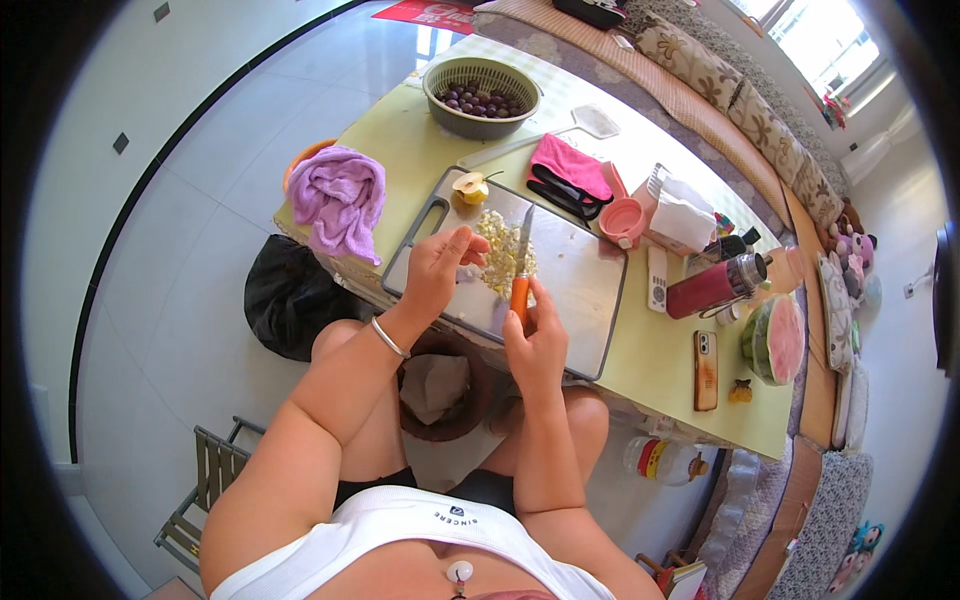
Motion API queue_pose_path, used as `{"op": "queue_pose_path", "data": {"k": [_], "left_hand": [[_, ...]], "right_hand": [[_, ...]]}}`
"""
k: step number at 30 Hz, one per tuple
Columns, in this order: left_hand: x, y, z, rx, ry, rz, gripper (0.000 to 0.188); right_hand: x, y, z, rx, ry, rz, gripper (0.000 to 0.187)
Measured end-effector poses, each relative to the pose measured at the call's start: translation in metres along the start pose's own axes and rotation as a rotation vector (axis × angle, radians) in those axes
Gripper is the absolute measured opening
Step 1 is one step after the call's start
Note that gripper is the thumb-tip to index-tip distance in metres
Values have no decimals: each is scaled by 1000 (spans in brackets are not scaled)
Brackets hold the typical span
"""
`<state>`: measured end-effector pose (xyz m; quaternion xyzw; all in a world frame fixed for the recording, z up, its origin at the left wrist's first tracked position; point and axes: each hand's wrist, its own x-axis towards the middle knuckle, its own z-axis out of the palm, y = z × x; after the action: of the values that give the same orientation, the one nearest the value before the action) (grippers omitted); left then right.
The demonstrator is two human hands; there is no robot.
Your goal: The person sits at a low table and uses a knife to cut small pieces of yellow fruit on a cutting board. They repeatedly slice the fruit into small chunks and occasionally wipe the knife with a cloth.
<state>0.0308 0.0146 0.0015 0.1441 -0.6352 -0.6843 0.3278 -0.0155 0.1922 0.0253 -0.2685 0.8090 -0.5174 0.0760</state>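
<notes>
Right hand (537, 338) grips the orange-handled knife (521, 280), blade (525, 238) over chopped pieces (493, 255) on the cutting board (578, 292)! Left hand (440, 265) half-curls beside them, can't tell its grip; 1 cut fruit (469, 189) sits near the board's far-left corner.

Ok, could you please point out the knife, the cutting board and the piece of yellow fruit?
Knife (520, 288): head view, on its orange handle.
Cutting board (578, 290): head view, on its bare right part.
Piece of yellow fruit (469, 188): head view, near its middle.

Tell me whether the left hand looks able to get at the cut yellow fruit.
Likely yes: the left hand is near the cut yellow fruit, and nothing appears to block the way.
</notes>
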Motion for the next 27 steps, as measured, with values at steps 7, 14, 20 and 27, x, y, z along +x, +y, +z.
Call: {"op": "queue_pose_path", "data": {"k": [7, 14, 20, 27], "left_hand": [[5, -6, 4, 247, 85, 158, 37], [15, -10, 0, 403, 159, 255, 34], [20, -17, -2, 363, 206, 254, 36], [19, -17, 0, 321, 185, 203, 37]], "right_hand": [[1, 6, -6, 62, 27, 33, 55], [6, 11, -14, 136, 66, 49, 54], [7, 12, -17, 158, 49, 82, 53], [13, 22, -28, 163, 93, 112, 53]]}}
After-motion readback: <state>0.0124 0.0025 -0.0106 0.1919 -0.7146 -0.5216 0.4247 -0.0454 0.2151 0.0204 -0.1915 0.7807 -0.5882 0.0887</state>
